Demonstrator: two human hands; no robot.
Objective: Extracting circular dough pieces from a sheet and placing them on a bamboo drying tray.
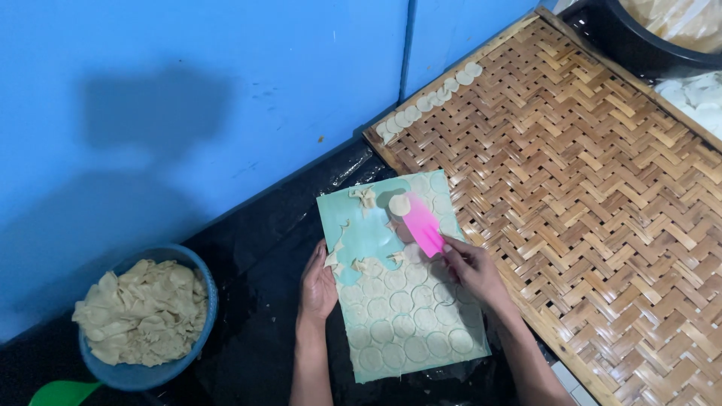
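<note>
A teal board (366, 234) lies on a black sheet, covered with a thin beige dough sheet (410, 316) cut into many rounds. My right hand (471, 268) grips a pink scraper (423, 224) with one dough round (399, 204) lifted on its far end. My left hand (318, 286) rests flat on the board's left edge, by a few dough scraps (332, 259). The upper left part of the board is bare teal with scraps around it.
A large woven bamboo tray (594, 195) lies to the right, with a row of dough rounds (427, 101) along its far edge. A blue bowl (197, 289) of dough scraps stands at the left. A blue wall is behind; a dark tub (639, 45) stands top right.
</note>
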